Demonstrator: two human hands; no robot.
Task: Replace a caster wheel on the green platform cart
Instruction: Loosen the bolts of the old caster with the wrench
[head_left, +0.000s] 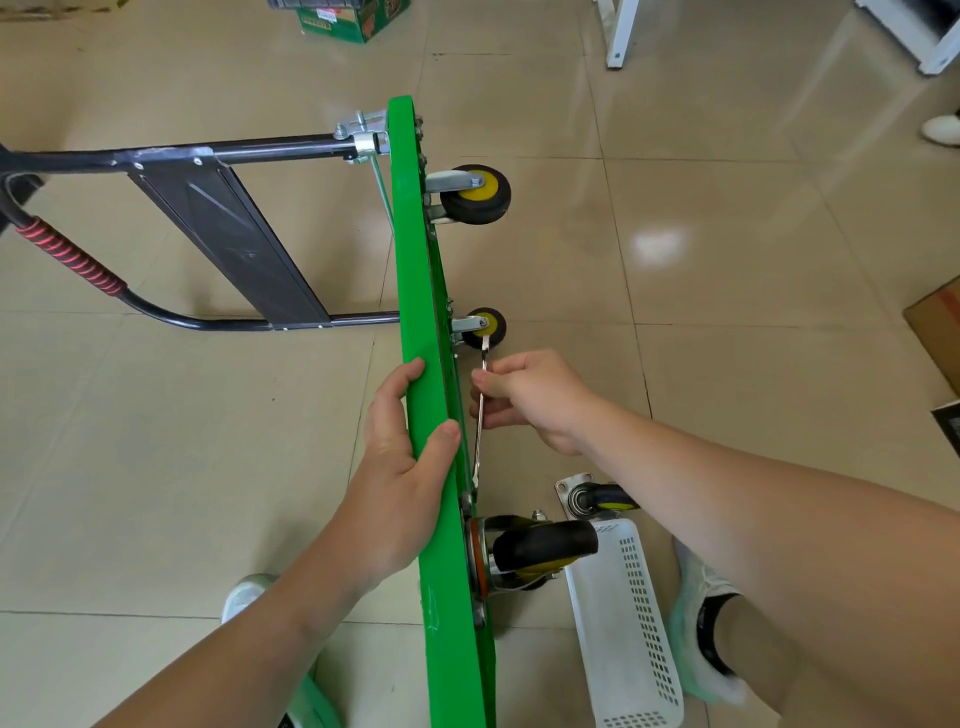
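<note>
Green platform cart (415, 291) stands on edge on the floor. Our left grip (400, 467) clamps its rim and our right grip (535, 400) pinches the wrench (478, 452) mid-shaft. We see the wrench lying along the deck's underside, its lower end toward the near caster wheel (545, 545), just below the right grip.

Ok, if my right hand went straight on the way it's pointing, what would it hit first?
Likely the underside of the green deck: the right hand, gripping the wrench, points left at it. Depth is hard to judge.
</note>
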